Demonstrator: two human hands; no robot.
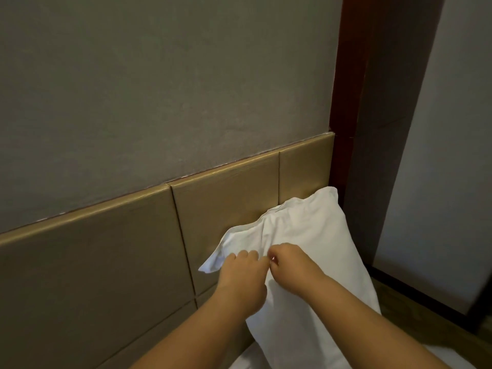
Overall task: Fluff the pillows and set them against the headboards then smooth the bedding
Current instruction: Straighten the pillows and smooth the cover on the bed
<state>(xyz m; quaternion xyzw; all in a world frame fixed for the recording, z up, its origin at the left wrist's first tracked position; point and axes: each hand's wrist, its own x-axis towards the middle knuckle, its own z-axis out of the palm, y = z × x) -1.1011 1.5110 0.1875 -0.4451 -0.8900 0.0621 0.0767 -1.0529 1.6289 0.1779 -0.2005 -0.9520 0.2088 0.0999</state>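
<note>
Propping the first pillow at the headboard

Pinching at the pillowcase, both hands meet on the front face of a white pillow in the lower right of the frame. The left hand lies knuckles-up over the slack left part of the case, its fingers curled down into the cloth; the right hand is closed narrow, thumb and forefinger nipping a small fold just beside the left hand's fingertips. Neither hand is spread flat.

The pillow stands roughly upright, its upper edge leaning on the tan panelled headboard, which runs from the lower left up toward the centre right. Its upper right corner rises almost to the dark red-brown wooden post at the right. The upper left corner droops as an empty flap of case, and a crease runs down from the top edge toward the hands, so the filling looks unevenly spread.

Judging by this, the task is early to midway for this pillow: it is already set against the headboard, but the case wants tugging square and the limp corner wants filling out. A strip of white bedding shows only at the bottom edge, too little to tell whether it is smooth. No other pillow is in view, so any further pillows and the smoothing of the bedding appear to remain.
</note>
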